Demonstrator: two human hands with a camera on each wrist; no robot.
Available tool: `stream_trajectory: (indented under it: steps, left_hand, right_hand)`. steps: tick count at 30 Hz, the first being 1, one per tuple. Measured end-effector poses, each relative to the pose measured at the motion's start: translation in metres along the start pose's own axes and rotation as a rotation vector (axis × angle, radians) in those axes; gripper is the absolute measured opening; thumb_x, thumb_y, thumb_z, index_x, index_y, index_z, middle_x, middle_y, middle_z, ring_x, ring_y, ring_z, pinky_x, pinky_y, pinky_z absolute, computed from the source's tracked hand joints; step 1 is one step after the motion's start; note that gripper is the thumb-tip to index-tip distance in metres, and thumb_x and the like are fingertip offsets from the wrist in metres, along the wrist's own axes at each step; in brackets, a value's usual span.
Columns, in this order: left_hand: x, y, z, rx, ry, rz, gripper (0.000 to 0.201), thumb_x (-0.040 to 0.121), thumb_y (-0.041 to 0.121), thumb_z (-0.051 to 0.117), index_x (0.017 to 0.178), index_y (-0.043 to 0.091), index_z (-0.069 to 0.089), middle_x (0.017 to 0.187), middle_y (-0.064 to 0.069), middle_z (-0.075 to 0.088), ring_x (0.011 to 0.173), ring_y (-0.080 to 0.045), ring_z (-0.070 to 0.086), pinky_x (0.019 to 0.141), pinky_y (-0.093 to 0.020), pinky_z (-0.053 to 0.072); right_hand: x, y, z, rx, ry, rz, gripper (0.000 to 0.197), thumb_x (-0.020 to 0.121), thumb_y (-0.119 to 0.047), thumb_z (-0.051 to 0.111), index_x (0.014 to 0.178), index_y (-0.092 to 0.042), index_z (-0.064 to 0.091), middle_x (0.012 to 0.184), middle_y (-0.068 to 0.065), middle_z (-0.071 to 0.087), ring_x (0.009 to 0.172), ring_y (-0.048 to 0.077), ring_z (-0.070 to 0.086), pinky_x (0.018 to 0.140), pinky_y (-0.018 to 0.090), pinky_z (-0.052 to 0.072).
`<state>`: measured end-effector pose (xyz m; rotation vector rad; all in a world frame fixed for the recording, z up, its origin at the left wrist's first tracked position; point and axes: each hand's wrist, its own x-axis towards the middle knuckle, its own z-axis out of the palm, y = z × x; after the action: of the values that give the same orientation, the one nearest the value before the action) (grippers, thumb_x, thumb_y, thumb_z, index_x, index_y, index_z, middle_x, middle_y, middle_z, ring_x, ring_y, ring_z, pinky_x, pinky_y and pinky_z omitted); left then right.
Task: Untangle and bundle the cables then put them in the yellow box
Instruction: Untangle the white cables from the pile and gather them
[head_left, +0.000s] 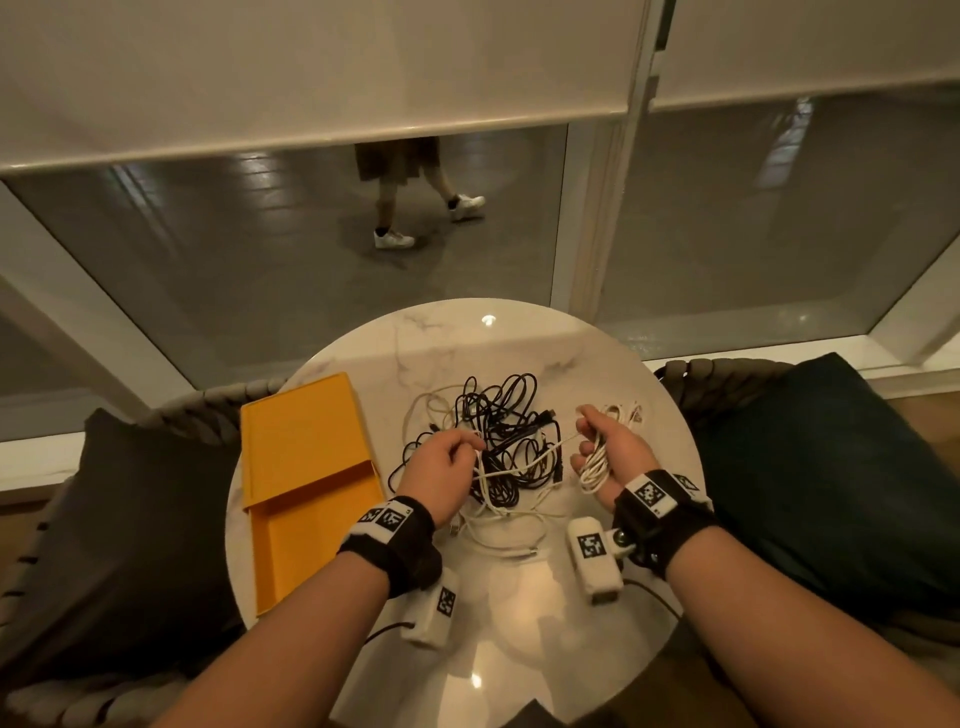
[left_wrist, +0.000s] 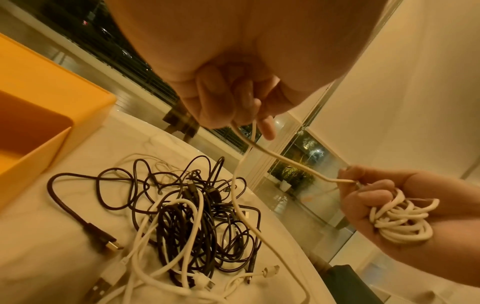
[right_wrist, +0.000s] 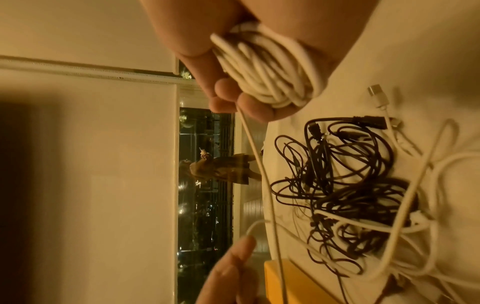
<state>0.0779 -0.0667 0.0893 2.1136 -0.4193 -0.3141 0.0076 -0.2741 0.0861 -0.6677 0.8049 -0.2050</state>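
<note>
A white cable runs taut between the two hands above the tabletop. Most of it is wound into a coil that sits in the right hand, whose fingers curl around the loops and grip them; in the right wrist view the coil fills the palm and the strand leaves it past the fingertips. The left hand pinches the same strand between thumb and curled fingers, and from there the loose end of the cable drops down into the heap below.

That heap is a tangle of cables, black and white mixed, lying on the middle of the round marble tabletop, under and between the hands. Several plugs stick out of it: a black USB plug lies at its near left edge in the left wrist view, and a white plug lies apart from the black loops in the right wrist view.

The yellow box lies open on the left part of the tabletop, just beside the tangle, partly over the table's edge. No cable is visible inside it.

Dark cushions rest on woven chairs at either side. Beyond the table, a window under half-lowered blinds shows a passer-by's legs.
</note>
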Motion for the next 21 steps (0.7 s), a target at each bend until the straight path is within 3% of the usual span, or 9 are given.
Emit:
stream_trajectory:
  steps: [3, 5, 9, 13, 16, 18, 20, 21]
  left_hand:
    - [0.0, -0.003, 0.002, 0.038, 0.019, -0.027, 0.024, 0.096, 0.014, 0.046, 0.097, 0.025, 0.068, 0.073, 0.008, 0.058, 0.045, -0.001, 0.043, 0.046, -0.017, 0.034]
    - [-0.001, -0.004, 0.003, 0.047, 0.028, -0.053, 0.024, 0.096, 0.013, 0.046, 0.098, 0.025, 0.067, 0.077, 0.009, 0.057, 0.052, -0.002, 0.045, 0.05, -0.019, 0.034]
    - [-0.004, -0.007, 0.002, 0.067, 0.055, -0.089, 0.023, 0.097, 0.016, 0.045, 0.1, 0.029, 0.064, 0.065, 0.007, 0.054, 0.05, -0.01, 0.045, 0.052, -0.025, 0.039]
    - [-0.004, -0.007, 0.005, 0.094, 0.056, -0.114, 0.022, 0.099, 0.022, 0.046, 0.112, 0.034, 0.058, 0.075, 0.0, 0.062, 0.055, -0.016, 0.05, 0.058, -0.031, 0.047]
    - [-0.006, -0.008, 0.01, 0.105, 0.031, -0.137, 0.028, 0.098, 0.015, 0.04, 0.102, 0.028, 0.064, 0.079, 0.0, 0.064, 0.058, -0.014, 0.053, 0.063, -0.031, 0.052]
    - [-0.011, -0.007, 0.014, 0.088, 0.028, -0.184, 0.031, 0.097, 0.013, 0.036, 0.104, 0.028, 0.062, 0.082, -0.005, 0.063, 0.057, -0.017, 0.053, 0.065, -0.04, 0.055]
    - [-0.017, -0.005, 0.018, 0.076, -0.021, -0.217, 0.044, 0.094, 0.007, 0.034, 0.121, 0.036, 0.054, 0.096, -0.005, 0.065, 0.054, -0.019, 0.056, 0.051, -0.033, 0.052]
    - [-0.019, -0.005, 0.02, 0.094, -0.067, -0.207, 0.055, 0.092, 0.002, 0.035, 0.127, 0.04, 0.051, 0.11, -0.001, 0.062, 0.06, -0.02, 0.063, 0.051, -0.029, 0.051]
  right_hand:
    - [0.001, -0.012, -0.002, 0.064, 0.031, -0.038, 0.007, 0.096, -0.021, 0.064, 0.091, -0.017, 0.061, 0.065, -0.004, 0.057, 0.043, 0.006, 0.044, 0.04, 0.02, 0.04]
    - [0.002, -0.021, -0.002, 0.082, 0.043, -0.054, 0.008, 0.098, -0.022, 0.061, 0.092, -0.017, 0.06, 0.062, -0.004, 0.054, 0.041, 0.006, 0.042, 0.04, 0.019, 0.038]
    - [0.006, -0.032, -0.01, 0.07, 0.077, -0.069, 0.007, 0.098, -0.023, 0.062, 0.095, -0.017, 0.059, 0.061, -0.003, 0.052, 0.043, 0.007, 0.041, 0.043, 0.021, 0.037]
    - [0.008, -0.038, -0.017, -0.001, 0.089, -0.095, 0.014, 0.098, -0.03, 0.062, 0.098, -0.016, 0.063, 0.061, -0.003, 0.049, 0.043, 0.007, 0.042, 0.048, 0.023, 0.038]
    - [0.012, -0.041, -0.025, 0.0, 0.076, -0.07, 0.018, 0.097, -0.032, 0.064, 0.092, -0.015, 0.062, 0.057, -0.002, 0.049, 0.044, 0.008, 0.046, 0.05, 0.026, 0.046]
    - [0.013, -0.041, -0.028, -0.016, 0.055, -0.068, 0.019, 0.097, -0.028, 0.064, 0.086, -0.013, 0.06, 0.053, -0.001, 0.048, 0.052, 0.012, 0.053, 0.062, 0.034, 0.054]
    - [0.012, -0.042, -0.03, -0.026, 0.005, -0.066, 0.017, 0.099, -0.023, 0.06, 0.085, -0.013, 0.059, 0.052, 0.001, 0.048, 0.07, 0.019, 0.063, 0.076, 0.042, 0.057]
    - [0.012, -0.042, -0.031, -0.029, -0.019, -0.052, 0.017, 0.1, -0.022, 0.059, 0.085, -0.012, 0.059, 0.051, 0.002, 0.048, 0.076, 0.022, 0.066, 0.079, 0.044, 0.057]
